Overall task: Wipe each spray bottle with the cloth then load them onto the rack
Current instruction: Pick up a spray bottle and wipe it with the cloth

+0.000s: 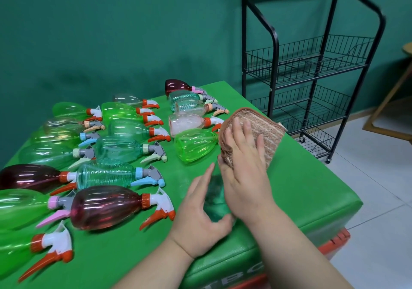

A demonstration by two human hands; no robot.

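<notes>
- Wiping seems barely begun: left hand [198, 219] grips a blurred teal clear-plastic spray bottle [215, 199] on the green table [301, 188]; right hand [243, 177] pinches the brown woven cloth [267, 132].
- Black wire rack [275, 43] holds nothing; the other plastic spray bottles [124, 130] lie waiting.

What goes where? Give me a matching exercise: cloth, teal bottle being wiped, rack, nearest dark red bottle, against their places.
1 cloth
2 teal bottle
3 rack
4 nearest dark red bottle

A on the floor beside the table
B lying on the table
C held in the left hand
D under the right hand

Pairs: 1-D, 2-C, 3-A, 4-B
</notes>
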